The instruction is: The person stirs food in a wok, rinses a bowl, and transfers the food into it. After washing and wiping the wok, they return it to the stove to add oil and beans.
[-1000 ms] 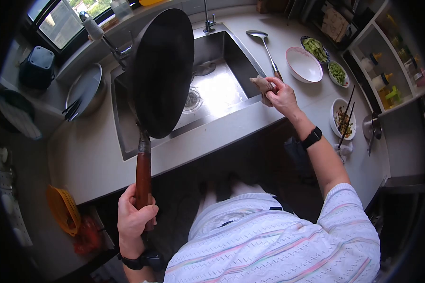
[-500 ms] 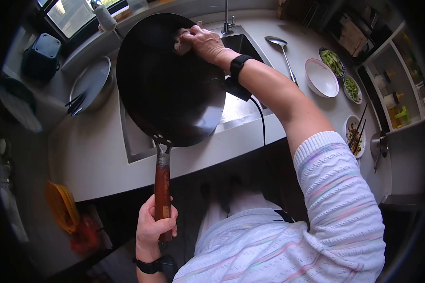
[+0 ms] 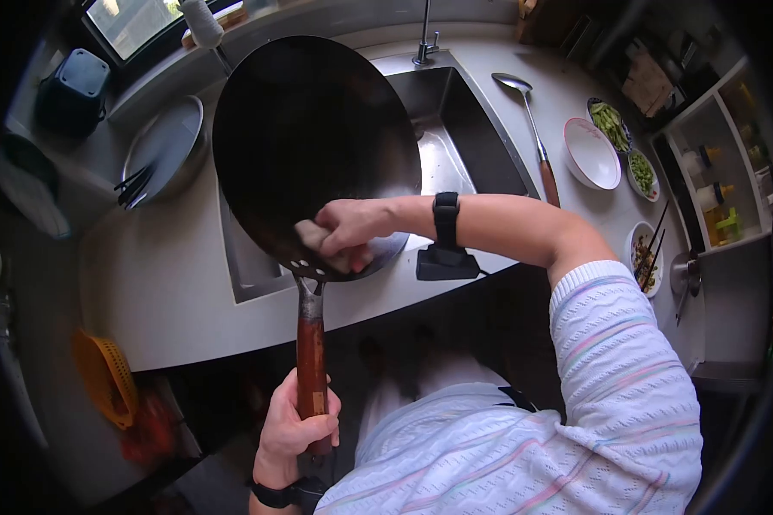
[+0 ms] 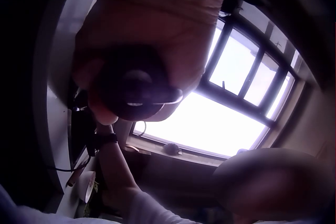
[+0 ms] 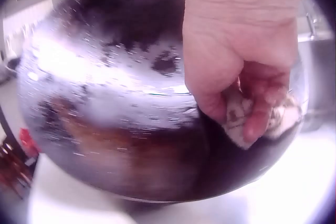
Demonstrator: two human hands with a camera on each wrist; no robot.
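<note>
A large black wok (image 3: pixel 309 129) is held tilted over the sink, its inside turned toward me. My left hand (image 3: pixel 288 427) grips its brown wooden handle (image 3: pixel 312 360) near the end; the left wrist view looks at the handle's dark butt end (image 4: pixel 118 98) inside the curled fingers. Low in the wok, beside the rivets by the handle, my right hand (image 3: pixel 362 225) pinches a crumpled pale cloth (image 3: pixel 312 234) against the metal. The right wrist view shows the cloth (image 5: pixel 239 121) bunched under the fingers and the wok's surface (image 5: pixel 115 98) shiny with wet drops.
Behind the wok is a steel sink (image 3: pixel 481 120) with a small tap (image 3: pixel 425 47). To the right lie a spatula (image 3: pixel 532 120), a white bowl (image 3: pixel 593 154), dishes of cut greens (image 3: pixel 608 124) and a bowl with chopsticks (image 3: pixel 644 257). A metal basin (image 3: pixel 167 146) stands left.
The wok has swung from edge-on to face me. My right hand brought the cloth from the counter's right side to the wok's upper rim, then down inside toward the handle.
</note>
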